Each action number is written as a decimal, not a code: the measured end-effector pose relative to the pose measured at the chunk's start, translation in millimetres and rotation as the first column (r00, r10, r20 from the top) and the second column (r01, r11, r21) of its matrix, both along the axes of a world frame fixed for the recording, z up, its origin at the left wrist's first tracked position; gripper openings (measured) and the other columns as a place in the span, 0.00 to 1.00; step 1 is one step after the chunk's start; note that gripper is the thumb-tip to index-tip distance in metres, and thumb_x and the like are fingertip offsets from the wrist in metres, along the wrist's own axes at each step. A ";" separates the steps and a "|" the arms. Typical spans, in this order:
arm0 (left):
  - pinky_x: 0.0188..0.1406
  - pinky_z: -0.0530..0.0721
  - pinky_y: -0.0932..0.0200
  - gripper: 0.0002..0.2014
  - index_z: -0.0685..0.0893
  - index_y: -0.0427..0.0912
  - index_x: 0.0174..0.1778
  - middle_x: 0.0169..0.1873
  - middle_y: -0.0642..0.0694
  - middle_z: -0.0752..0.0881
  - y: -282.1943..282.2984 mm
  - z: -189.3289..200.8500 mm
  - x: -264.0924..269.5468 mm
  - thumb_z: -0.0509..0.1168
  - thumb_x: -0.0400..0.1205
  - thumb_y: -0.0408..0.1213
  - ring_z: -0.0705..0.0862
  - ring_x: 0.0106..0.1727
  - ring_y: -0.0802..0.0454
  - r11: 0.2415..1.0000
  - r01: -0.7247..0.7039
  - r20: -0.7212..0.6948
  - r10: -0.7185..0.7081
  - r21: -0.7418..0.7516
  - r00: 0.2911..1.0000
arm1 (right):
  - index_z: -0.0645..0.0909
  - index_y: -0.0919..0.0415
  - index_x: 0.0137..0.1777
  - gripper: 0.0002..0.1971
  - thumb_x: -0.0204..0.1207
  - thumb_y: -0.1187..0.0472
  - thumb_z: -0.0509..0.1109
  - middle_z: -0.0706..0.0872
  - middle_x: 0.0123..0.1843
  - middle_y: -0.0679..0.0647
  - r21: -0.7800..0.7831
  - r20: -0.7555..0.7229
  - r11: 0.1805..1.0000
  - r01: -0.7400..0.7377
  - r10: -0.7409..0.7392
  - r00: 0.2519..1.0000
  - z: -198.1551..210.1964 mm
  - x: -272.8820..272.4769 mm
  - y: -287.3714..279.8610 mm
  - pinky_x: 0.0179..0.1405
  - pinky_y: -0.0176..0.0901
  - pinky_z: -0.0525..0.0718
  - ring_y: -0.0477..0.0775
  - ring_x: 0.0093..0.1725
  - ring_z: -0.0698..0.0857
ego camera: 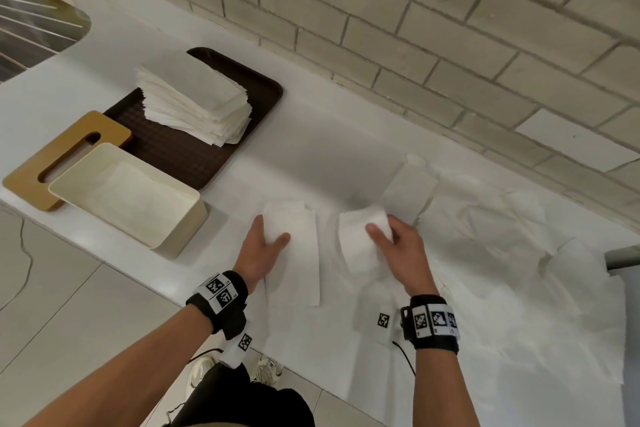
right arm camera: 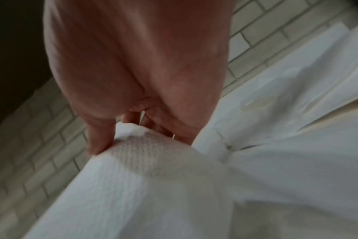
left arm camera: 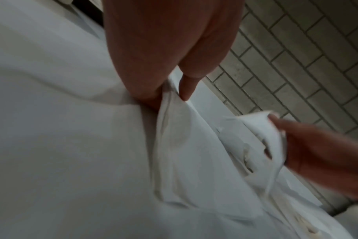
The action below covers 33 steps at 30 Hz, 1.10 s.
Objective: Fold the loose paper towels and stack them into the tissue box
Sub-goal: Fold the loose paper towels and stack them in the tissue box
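My left hand (ego camera: 274, 233) pinches the top end of a folded white paper towel (ego camera: 300, 263) that lies lengthwise on the white counter (ego camera: 311, 156). In the left wrist view the left hand (left arm camera: 168, 97) clamps the towel's (left arm camera: 184, 145) edge between thumb and fingertips (left arm camera: 185, 92). My right hand (ego camera: 381, 228) grips a second white towel (ego camera: 356, 246), lifted and curved just to the right. The right wrist view shows the right hand's (right arm camera: 123, 134) thumb (right arm camera: 100, 137) pressing on this towel (right arm camera: 143, 169). The open cream tissue box (ego camera: 180, 218) stands at the left.
A tan slotted lid (ego camera: 31, 180) lies behind the box. A brown tray (ego camera: 187, 152) carries a tall stack of folded towels (ego camera: 194, 97). Several loose towels (ego camera: 502, 225) cover the counter's right side. A brick wall (ego camera: 415, 28) runs behind; the counter's front edge is near my wrists.
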<state>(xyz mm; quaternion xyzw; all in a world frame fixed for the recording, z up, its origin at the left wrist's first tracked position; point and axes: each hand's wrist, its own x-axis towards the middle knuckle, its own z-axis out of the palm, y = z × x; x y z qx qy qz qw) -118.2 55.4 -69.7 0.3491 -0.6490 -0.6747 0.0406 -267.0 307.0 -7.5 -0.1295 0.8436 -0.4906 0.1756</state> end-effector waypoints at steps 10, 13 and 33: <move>0.69 0.88 0.38 0.12 0.87 0.54 0.68 0.62 0.51 0.92 7.8 11.7 1.3 0.62 0.95 0.38 0.91 0.64 0.43 0.999 -0.040 -0.105 0.037 -0.032 0.994 | 0.82 0.51 0.71 0.14 0.89 0.62 0.75 0.95 0.63 0.54 -0.355 0.292 0.926 0.128 -0.020 0.956 -2.5 59.7 -77.1 0.61 0.53 0.93 0.53 0.60 0.94; 0.72 0.86 0.43 0.27 0.91 0.52 0.69 0.63 0.51 0.95 7.8 18.5 -1.0 0.56 0.93 0.64 0.92 0.67 0.48 0.978 -0.045 -0.032 0.052 0.202 0.998 | 0.80 0.44 0.70 0.17 0.87 0.61 0.77 0.91 0.65 0.43 -0.126 0.255 0.992 0.030 0.003 0.967 -35.1 79.1 -94.5 0.66 0.44 0.91 0.44 0.61 0.92; 0.70 0.88 0.34 0.35 0.84 0.41 0.65 0.63 0.41 0.91 -5.6 -10.6 0.9 0.75 0.78 0.71 0.89 0.65 0.38 0.995 -0.006 0.070 0.013 -0.103 0.997 | 0.84 0.47 0.45 0.14 0.75 0.44 0.85 0.77 0.56 0.40 0.615 0.125 0.607 -0.503 0.555 0.823 -15.4 6.1 10.2 0.66 0.43 0.74 0.48 0.64 0.70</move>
